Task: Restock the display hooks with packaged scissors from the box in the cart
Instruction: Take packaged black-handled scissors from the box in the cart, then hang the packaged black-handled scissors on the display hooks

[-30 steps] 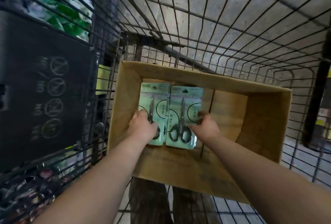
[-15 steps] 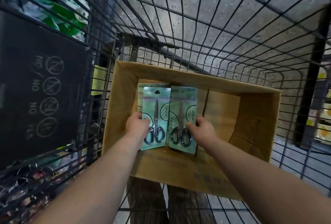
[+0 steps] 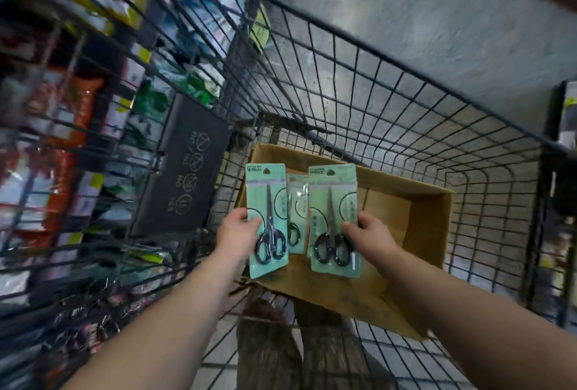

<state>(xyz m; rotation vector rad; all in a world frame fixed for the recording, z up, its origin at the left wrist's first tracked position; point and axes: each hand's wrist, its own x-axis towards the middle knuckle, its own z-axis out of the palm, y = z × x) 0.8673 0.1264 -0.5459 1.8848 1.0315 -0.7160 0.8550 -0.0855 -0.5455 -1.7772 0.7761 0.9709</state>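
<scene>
My left hand [image 3: 239,232] grips a mint-green scissors pack [image 3: 267,202] by its left edge, thumb on the front. A second scissors pack [image 3: 334,202] of the same kind is held in my right hand [image 3: 371,235], thumb on its front. Both packs are upright and raised above the open cardboard box [image 3: 427,227]. Between them, lower inside the box, another scissors pack [image 3: 296,202] still lies. The box sits in the wire cart [image 3: 390,108].
A dark sign with round "NO" symbols [image 3: 184,168] hangs on the cart's left wall. Behind that wall, blurred store shelves [image 3: 62,108] carry colourful packaged goods. Grey floor [image 3: 437,15] lies beyond the cart. More shelving [image 3: 566,127] shows at the right edge.
Both hands have lifted their scissors packs up out of the box and apart, uncovering a third pack below. My view has swung up and left, bringing the shelves into sight.
</scene>
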